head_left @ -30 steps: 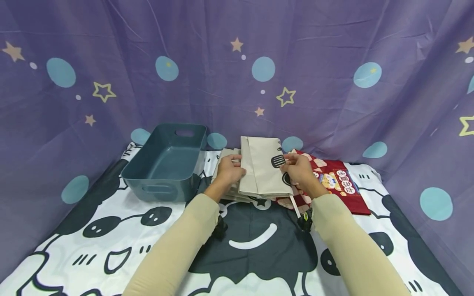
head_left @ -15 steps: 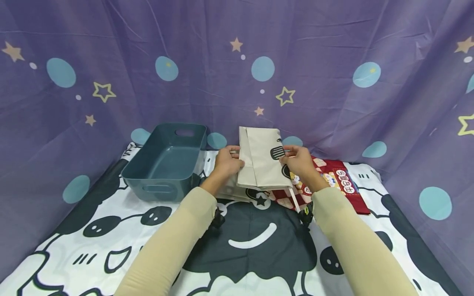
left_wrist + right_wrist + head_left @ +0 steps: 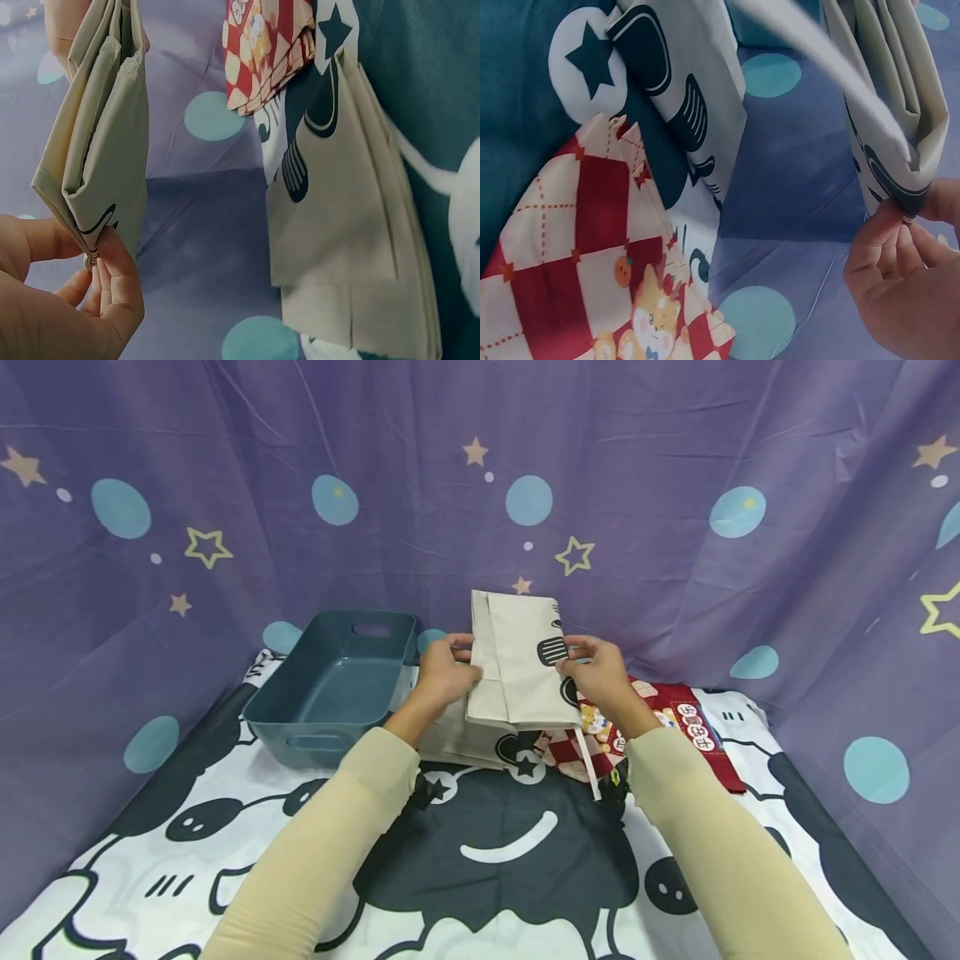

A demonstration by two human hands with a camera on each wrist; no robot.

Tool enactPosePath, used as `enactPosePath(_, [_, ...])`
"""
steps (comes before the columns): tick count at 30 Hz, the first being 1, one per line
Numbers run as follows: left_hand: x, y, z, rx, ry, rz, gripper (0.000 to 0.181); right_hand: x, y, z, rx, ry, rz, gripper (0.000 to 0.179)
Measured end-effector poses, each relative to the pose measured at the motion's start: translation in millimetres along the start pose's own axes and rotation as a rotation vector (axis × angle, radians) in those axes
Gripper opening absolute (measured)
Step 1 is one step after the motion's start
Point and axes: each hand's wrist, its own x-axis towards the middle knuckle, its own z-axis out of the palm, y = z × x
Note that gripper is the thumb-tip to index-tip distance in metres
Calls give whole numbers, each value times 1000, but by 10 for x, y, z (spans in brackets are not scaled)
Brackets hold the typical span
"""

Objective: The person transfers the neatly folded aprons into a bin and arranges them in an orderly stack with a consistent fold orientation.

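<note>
Both hands hold up a folded beige apron [image 3: 517,664] printed with dark kitchen utensils, a pale tie strap [image 3: 588,764] hanging from its lower right corner. My left hand [image 3: 447,672] pinches its left edge between thumb and fingers. At the right edge, beside the spatula print, my right hand [image 3: 600,672] pinches it the same way. In the left wrist view the stacked folds of the apron [image 3: 112,127] show above the thumb. Beneath it on the bed cover lies another folded beige cloth [image 3: 337,217] with similar prints, partly hidden in the head view.
A teal plastic bin [image 3: 330,693] with handle holes stands to the left, nothing visible inside. Red-and-white checked folded cloth [image 3: 592,232] and a red folded item [image 3: 693,727] with printed labels lie on the right. A purple patterned curtain [image 3: 420,468] hangs behind.
Both hands have raised the folded apron up off the cloth below and shifted it slightly left. More of the lower beige cloth and the checked cloth now shows.
</note>
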Motion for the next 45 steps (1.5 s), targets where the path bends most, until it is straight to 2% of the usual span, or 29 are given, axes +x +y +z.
enactPosePath(9, [-30,58,-210,24,30,21,56,24,-152,132,-10,18,-51,47])
enactPosePath(18, [-42,13,-400,62,38,33,57,35,-265,277,-15,12,-118,45])
enactPosePath(25, [-78,-32,-569,99,65,40,57,49,-315,442,4,-6,-128,45])
enactPosePath(38, [-121,-72,-913,119,88,10,58,44,-472,780,38,5,-149,45])
enactPosePath(45, [-132,-118,-1120,127,131,-7,54,61,-571,1012,77,9,-169,46])
